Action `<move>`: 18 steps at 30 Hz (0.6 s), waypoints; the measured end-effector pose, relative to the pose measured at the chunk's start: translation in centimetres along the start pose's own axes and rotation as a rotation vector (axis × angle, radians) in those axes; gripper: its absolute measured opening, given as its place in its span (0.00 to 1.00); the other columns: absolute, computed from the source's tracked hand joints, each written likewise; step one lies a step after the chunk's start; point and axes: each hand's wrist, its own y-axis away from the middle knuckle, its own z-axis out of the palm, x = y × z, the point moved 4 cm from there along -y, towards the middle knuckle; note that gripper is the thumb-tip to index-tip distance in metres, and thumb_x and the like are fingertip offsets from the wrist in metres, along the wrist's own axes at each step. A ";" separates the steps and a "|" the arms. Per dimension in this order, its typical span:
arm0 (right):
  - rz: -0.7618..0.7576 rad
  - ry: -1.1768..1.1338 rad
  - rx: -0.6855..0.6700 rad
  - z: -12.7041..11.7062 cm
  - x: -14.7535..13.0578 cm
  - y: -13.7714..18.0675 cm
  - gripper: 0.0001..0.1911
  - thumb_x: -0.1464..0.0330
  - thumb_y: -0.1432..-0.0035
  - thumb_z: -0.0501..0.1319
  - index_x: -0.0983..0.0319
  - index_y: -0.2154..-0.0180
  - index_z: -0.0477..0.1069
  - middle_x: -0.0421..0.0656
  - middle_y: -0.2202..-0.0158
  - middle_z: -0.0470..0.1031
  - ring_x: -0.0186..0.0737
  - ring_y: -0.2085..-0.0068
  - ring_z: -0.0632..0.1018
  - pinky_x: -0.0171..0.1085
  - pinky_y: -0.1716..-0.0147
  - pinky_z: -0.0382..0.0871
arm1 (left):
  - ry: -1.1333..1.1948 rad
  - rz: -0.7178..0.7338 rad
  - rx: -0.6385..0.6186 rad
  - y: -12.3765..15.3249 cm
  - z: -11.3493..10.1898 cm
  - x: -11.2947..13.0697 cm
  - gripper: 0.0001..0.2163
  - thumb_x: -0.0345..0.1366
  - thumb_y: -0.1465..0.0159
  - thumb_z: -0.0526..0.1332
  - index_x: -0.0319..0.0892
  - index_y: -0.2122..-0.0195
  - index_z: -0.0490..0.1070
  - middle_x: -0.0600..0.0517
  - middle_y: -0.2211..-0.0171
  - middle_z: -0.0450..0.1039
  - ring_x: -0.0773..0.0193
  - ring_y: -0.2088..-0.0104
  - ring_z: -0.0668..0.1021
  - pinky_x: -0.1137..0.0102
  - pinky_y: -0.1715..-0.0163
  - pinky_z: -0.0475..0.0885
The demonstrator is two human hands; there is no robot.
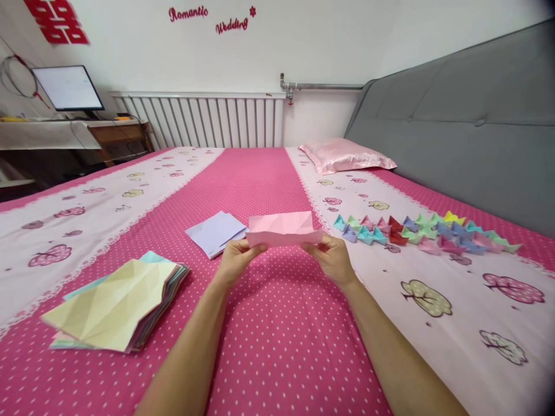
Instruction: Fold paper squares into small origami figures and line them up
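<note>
A pink sheet of origami paper point(281, 222) is held up in front of me, partly folded, with a crease running along its length. My left hand point(238, 259) pinches its left end between thumb and fingers. At the right end, my right hand point(332, 257) is closed on the paper in the same way. Just beyond my left hand lies a small stack of lilac paper point(217, 231). Nearer and further left is a thicker pile of creased sheets point(117, 300), a pale yellow one on top. Rows of small folded paper boats point(427, 231) stand to the right of my right hand.
Everything rests on a bed with a pink dotted cover point(260, 179). A pink pillow point(347, 155) lies at the far right, by the grey headboard point(459, 115). Beyond the bed are a white radiator point(203, 120) and a desk with a monitor point(68, 88).
</note>
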 end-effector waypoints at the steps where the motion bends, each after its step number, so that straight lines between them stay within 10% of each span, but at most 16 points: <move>1: -0.002 0.009 0.029 0.1 0.0 0.1 0.09 0.63 0.52 0.64 0.61 0.69 0.75 0.41 0.70 0.76 0.36 0.70 0.75 0.34 0.71 0.68 | 0.019 -0.003 0.014 0.0 0.0 -0.1 0.08 0.38 0.53 0.68 0.39 0.74 0.78 0.51 0.74 0.78 0.67 0.74 0.75 0.72 0.67 0.70; 10: 0.089 -0.127 0.275 1.2 0.2 0.9 0.13 0.64 0.55 0.65 0.65 0.67 0.71 0.42 0.70 0.76 0.37 0.70 0.75 0.34 0.71 0.69 | 0.138 -0.009 0.112 0.4 1.8 0.3 0.09 0.38 0.54 0.68 0.37 0.74 0.76 0.52 0.77 0.76 0.70 0.77 0.75 0.75 0.73 0.71; 18: 0.198 -0.278 0.393 1.5 0.7 1.3 0.32 0.68 0.59 0.68 0.61 0.52 0.57 0.43 0.65 0.77 0.40 0.65 0.77 0.39 0.65 0.71 | 0.207 0.026 0.249 0.5 2.0 0.5 0.39 0.34 0.54 0.68 0.39 0.41 0.53 0.55 0.79 0.74 0.69 0.80 0.75 0.75 0.74 0.70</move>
